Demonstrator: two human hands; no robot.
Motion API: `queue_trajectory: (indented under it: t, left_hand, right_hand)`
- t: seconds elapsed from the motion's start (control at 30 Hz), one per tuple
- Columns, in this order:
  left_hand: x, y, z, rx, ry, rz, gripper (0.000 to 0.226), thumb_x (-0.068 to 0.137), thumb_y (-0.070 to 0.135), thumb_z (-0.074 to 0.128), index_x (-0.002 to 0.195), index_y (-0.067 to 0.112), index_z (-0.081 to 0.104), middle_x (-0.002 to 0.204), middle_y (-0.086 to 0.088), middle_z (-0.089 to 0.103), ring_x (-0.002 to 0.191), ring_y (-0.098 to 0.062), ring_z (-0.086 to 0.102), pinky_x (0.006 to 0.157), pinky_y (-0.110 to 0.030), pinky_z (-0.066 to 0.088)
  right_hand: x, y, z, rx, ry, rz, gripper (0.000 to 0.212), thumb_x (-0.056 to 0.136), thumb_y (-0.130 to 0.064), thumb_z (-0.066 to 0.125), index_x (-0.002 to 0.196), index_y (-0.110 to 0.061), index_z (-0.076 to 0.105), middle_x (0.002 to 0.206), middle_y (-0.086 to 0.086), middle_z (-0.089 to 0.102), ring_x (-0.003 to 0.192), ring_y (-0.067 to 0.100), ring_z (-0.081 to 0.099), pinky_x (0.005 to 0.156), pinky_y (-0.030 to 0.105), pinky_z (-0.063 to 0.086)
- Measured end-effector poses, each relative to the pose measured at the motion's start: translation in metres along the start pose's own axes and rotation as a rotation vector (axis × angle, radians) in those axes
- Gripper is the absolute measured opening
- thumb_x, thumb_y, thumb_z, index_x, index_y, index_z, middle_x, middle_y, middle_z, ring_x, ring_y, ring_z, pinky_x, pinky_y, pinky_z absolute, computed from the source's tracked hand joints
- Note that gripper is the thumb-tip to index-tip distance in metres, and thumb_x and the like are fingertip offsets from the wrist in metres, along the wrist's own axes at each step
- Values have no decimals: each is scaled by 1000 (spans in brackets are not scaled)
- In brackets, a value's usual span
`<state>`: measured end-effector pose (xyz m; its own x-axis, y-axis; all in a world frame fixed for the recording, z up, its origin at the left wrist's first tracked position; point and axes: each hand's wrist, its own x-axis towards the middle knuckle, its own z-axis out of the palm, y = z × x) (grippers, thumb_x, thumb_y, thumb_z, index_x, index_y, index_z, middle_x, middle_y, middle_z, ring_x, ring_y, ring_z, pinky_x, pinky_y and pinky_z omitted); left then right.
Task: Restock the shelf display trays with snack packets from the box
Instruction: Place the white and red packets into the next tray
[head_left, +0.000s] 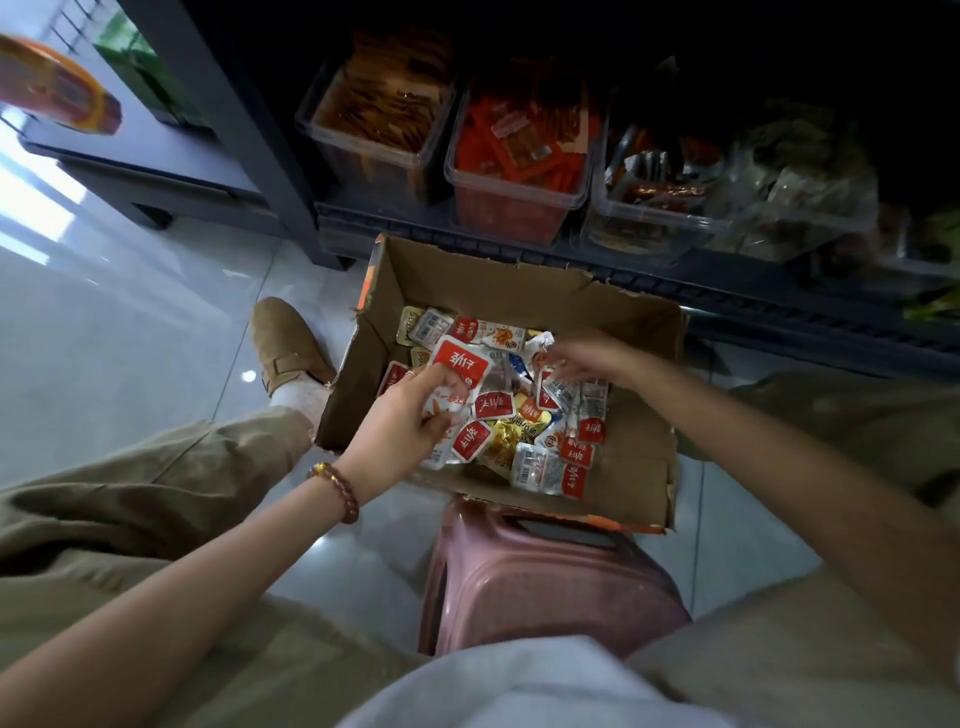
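Note:
An open cardboard box (530, 291) sits on a pink stool in front of me, holding several red-and-white and gold snack packets (545, 467). My left hand (400, 421) grips a small stack of red-and-white packets (460, 364) over the box's left side. My right hand (576, 361) reaches into the box's middle, its fingers curled down onto a packet (553, 392); the grip itself is blurred. On the dark bottom shelf beyond the box stand clear display trays: one with brown sticks (374, 135), one with red packets (519, 171), one with mixed packets (654, 208).
The pink plastic stool (540, 577) under the box stands between my knees. My left foot in a tan shoe (285, 343) rests on the glossy tiled floor beside the box. A second dark shelf unit (156, 171) stands at the left. More packed goods (810, 171) fill the shelf's right.

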<state>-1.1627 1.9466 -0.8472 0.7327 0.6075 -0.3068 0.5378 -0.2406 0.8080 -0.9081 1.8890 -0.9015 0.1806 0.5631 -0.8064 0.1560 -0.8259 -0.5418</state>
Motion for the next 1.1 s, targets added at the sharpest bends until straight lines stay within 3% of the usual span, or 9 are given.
queue_trajectory:
  t: [0.07, 0.17, 0.27, 0.37, 0.5, 0.7, 0.8, 0.93, 1.1]
  left_hand:
    - [-1, -2, 0, -7, 0, -8, 22, 89, 8, 63, 100, 24, 55, 107, 17, 51, 90, 1, 54, 66, -5, 47]
    - [-2, -1, -3, 1, 7, 6, 28, 88, 7, 64, 99, 30, 53, 104, 23, 50, 89, 10, 52, 68, -1, 43]
    - [-3, 2, -7, -1, 28, 2, 32, 88, 6, 63, 98, 34, 52, 104, 29, 47, 88, 11, 52, 67, -1, 45]
    - [-2, 5, -10, -1, 36, 5, 39, 88, 6, 63, 94, 42, 48, 103, 29, 47, 89, 7, 54, 71, -4, 46]
    - [1, 5, -10, 24, 30, 10, 41, 89, 8, 63, 93, 45, 46, 103, 24, 49, 93, -2, 57, 78, -17, 51]
    - [8, 1, -12, 42, 13, -9, 54, 93, 5, 54, 127, 39, 30, 105, -2, 63, 85, -24, 67, 75, -45, 57]
    - [14, 6, -17, 36, 73, -6, 60, 92, 3, 55, 133, 22, 16, 102, 12, 58, 86, -19, 68, 77, -37, 58]
    - [26, 29, -32, 111, 48, 46, 49, 88, 8, 63, 121, 26, 33, 104, 9, 61, 93, -13, 65, 81, -37, 56]
    - [26, 86, -39, -151, -106, 232, 35, 93, 7, 57, 114, 34, 51, 111, 7, 64, 99, -4, 64, 81, -25, 55]
  right_hand:
    - [26, 36, 4, -245, 259, 211, 14, 99, -18, 48, 95, -7, 56, 85, 5, 57, 73, 16, 58, 61, 24, 47]
    - [54, 85, 28, -248, 226, 406, 20, 97, -17, 48, 110, -2, 54, 106, 11, 62, 92, 24, 62, 80, 32, 53]
    - [59, 101, 58, -198, 371, 464, 26, 98, -18, 44, 114, 1, 54, 110, 13, 63, 94, 26, 63, 77, 32, 54]
    - [49, 103, 82, -443, 511, 347, 28, 100, -12, 41, 123, 1, 49, 117, 17, 60, 105, 29, 61, 77, 33, 50]
    - [40, 105, 78, -557, 505, 135, 18, 96, -19, 49, 109, -8, 56, 108, 11, 65, 97, 26, 63, 74, 32, 50]
    - [16, 64, 31, -669, 145, -259, 29, 102, -20, 36, 124, -9, 51, 73, -3, 55, 63, 14, 56, 56, 24, 43]
    - [-18, 18, 16, -817, 27, -475, 22, 102, -28, 40, 100, -14, 56, 71, -8, 49, 59, 3, 44, 53, 14, 32]
    - [-90, -35, -5, -834, -83, -770, 17, 92, -39, 56, 81, -26, 55, 70, -9, 59, 62, 5, 55, 56, 16, 39]
    - [-159, -71, -32, -616, 109, -870, 18, 76, -52, 60, 87, -37, 60, 85, -14, 67, 78, 0, 63, 62, 23, 50]
